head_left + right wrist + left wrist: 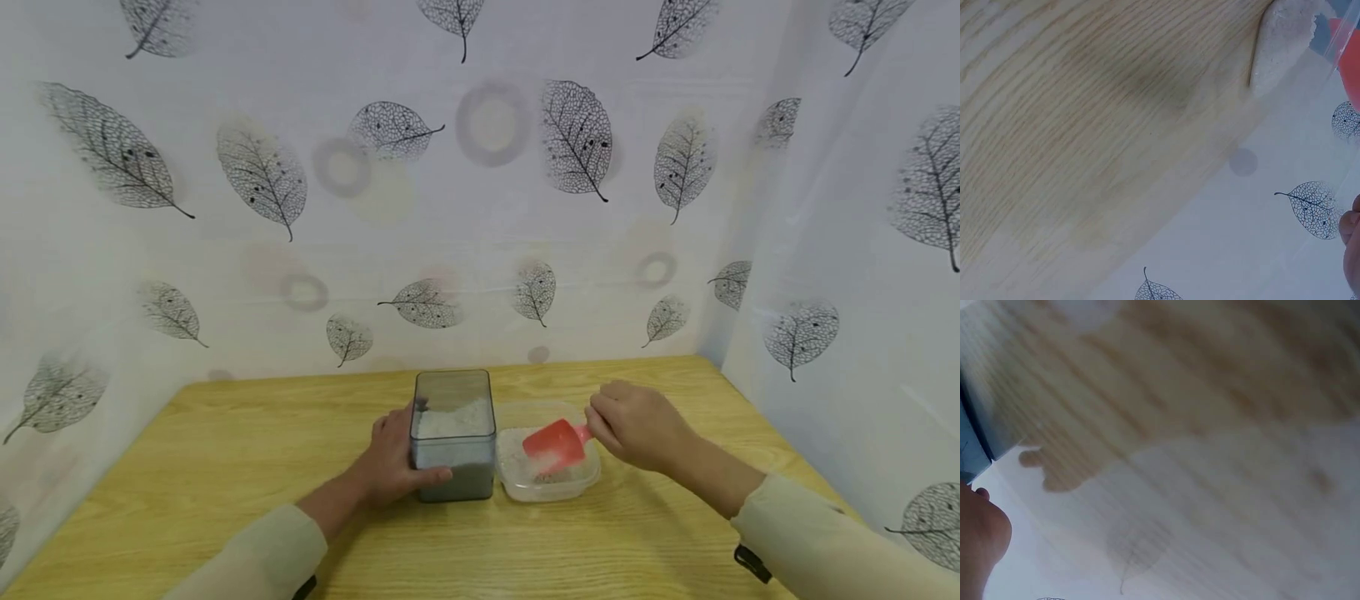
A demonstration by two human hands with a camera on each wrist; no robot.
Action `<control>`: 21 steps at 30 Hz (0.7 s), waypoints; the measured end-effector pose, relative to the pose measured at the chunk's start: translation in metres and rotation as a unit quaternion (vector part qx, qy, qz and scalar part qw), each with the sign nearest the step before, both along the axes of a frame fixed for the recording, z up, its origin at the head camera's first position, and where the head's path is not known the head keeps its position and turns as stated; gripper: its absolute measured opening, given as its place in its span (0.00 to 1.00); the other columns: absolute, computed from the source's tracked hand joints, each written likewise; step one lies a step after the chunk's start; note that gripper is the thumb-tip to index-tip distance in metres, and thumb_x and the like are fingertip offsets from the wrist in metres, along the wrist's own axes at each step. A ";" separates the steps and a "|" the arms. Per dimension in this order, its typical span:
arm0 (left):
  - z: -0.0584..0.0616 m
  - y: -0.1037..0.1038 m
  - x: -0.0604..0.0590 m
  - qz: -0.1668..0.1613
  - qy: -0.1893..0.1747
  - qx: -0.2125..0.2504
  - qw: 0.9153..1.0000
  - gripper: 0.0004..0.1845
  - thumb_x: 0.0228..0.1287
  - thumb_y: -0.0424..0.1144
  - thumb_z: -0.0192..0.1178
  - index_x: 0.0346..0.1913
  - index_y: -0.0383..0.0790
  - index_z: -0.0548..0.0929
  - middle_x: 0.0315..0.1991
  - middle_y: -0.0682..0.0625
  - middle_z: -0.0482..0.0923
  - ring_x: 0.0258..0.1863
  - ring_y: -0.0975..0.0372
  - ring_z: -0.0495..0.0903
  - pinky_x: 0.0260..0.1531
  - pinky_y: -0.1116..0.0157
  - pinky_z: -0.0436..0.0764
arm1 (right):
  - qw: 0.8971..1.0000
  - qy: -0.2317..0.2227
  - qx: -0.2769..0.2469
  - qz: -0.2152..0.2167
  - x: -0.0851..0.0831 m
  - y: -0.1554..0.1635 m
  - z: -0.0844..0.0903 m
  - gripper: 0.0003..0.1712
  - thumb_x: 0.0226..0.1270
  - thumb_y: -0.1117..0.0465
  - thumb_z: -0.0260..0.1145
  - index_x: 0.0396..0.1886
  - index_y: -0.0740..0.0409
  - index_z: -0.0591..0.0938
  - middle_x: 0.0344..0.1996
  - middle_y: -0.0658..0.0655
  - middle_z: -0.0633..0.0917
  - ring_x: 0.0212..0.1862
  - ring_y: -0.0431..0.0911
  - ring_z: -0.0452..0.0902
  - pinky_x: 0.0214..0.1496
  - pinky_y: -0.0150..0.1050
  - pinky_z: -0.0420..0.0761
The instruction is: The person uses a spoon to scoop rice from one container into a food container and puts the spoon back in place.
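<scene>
Two hands work before us on the table (225, 467): our left hand (393, 467) grips the tall bin (453, 433) at eleven o'clock, touching the shallow tub (581, 483) at one o'clock, where our right hand (637, 425) pinches a red scoop (557, 444) over white powder (517, 462).

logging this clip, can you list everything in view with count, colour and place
tall clear plastic container of white powder: 1, grey-tinted, table centre
shallow clear plastic tub: 1, transparent with white powder, right of the container, touching it
red plastic scoop: 1, red, over the tub
wooden table: 1, light yellow
leaf-print backdrop: white and grey, behind and at the sides
left hand: grips the container
right hand: holds the scoop's handle
sleeves: 2, pale beige
</scene>
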State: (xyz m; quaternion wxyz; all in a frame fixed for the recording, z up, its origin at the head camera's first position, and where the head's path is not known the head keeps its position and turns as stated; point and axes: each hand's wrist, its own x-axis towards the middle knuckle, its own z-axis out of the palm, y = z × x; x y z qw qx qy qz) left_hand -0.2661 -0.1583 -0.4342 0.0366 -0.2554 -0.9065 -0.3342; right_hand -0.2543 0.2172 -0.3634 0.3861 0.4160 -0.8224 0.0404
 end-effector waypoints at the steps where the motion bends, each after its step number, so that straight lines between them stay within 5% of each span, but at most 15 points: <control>1: 0.000 0.000 0.000 -0.001 0.001 0.001 1.000 0.59 0.50 0.66 0.67 0.77 0.37 0.51 0.69 0.39 0.65 0.69 0.44 0.62 0.66 0.44 0.48 | 1.000 0.023 0.009 0.010 -0.001 0.000 0.002 0.21 0.72 0.59 0.47 0.14 0.48 0.65 0.16 0.44 0.62 0.21 0.36 0.53 0.22 0.28 0.57; 9: -0.001 -0.001 0.000 -0.002 0.003 0.006 1.000 0.60 0.50 0.65 0.67 0.77 0.37 0.50 0.69 0.39 0.65 0.69 0.44 0.61 0.66 0.44 0.47 | 0.992 0.107 0.028 0.058 -0.006 0.004 0.014 0.21 0.73 0.60 0.46 0.16 0.54 0.70 0.17 0.48 0.65 0.21 0.41 0.57 0.23 0.33 0.60; 21: -0.002 -0.001 -0.001 -0.001 0.007 0.004 1.000 0.59 0.49 0.66 0.68 0.76 0.38 0.52 0.67 0.40 0.67 0.69 0.45 0.62 0.66 0.45 0.47 | 0.994 0.050 -0.092 -0.027 -0.007 -0.010 0.030 0.20 0.70 0.61 0.48 0.14 0.50 0.65 0.14 0.46 0.60 0.20 0.38 0.51 0.20 0.31 0.54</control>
